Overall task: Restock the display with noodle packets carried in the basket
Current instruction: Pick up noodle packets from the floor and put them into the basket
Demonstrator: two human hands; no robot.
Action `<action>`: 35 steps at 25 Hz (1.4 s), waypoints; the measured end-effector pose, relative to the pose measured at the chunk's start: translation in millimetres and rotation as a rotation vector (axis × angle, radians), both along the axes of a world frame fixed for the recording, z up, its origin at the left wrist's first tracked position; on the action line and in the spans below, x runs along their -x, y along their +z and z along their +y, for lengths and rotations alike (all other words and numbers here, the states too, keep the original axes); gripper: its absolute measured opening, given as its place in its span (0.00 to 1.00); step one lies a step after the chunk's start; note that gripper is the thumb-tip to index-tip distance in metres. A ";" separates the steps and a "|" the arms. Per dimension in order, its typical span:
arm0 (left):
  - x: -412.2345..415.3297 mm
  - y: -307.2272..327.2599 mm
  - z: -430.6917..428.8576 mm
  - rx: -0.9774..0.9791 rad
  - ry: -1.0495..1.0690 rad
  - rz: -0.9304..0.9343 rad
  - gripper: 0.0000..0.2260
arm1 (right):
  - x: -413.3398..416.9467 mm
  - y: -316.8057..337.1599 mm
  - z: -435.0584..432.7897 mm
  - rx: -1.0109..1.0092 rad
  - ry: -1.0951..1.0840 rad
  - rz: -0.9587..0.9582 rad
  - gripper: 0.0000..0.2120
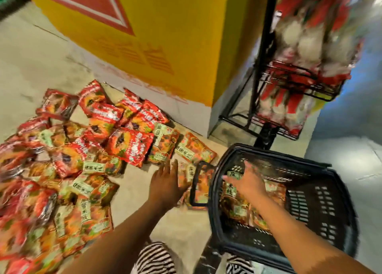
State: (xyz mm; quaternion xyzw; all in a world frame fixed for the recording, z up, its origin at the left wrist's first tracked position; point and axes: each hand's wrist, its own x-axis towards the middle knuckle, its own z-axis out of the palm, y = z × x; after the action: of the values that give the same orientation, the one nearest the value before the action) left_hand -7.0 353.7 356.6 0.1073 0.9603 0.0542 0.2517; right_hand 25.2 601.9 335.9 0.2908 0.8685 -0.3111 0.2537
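Open right hand [248, 184] presses packets [234, 205] inside the basket [306, 203]; open left hand [165, 182] alongside.

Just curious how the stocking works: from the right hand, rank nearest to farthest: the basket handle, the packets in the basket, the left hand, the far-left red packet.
1. Packets in the basket, directly under the right hand.
2. Basket handle, outside the basket's left wall.
3. Left hand, further left above the floor.
4. Far-left red packet, at the pile's outer edge.
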 end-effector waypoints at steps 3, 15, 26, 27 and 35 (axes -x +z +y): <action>11.1 1.8 -89.8 0.056 0.022 -0.006 0.48 | 10.3 1.2 -80.4 -0.053 0.052 0.074 0.47; 1.6 -67.4 -239.7 0.098 0.154 -0.124 0.44 | -19.9 -72.9 -244.7 -0.009 0.134 -0.002 0.44; -6.9 -374.5 -182.6 -0.017 0.152 -0.161 0.48 | -32.4 -372.1 -202.1 -0.083 -0.014 -0.006 0.48; -3.4 -403.5 -176.6 -0.039 0.136 -0.154 0.48 | -30.4 -399.9 -193.4 -0.103 -0.025 0.010 0.48; 23.1 -528.9 -135.0 -0.350 0.235 0.064 0.47 | -17.8 -510.9 -135.4 -0.307 -0.128 0.096 0.55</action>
State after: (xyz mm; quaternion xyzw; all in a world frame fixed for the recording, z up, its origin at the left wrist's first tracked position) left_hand -30.1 218.8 -172.3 0.0384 0.9497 0.2457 0.1904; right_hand 43.0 466.4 -174.9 0.3659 0.8966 -0.2037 0.1442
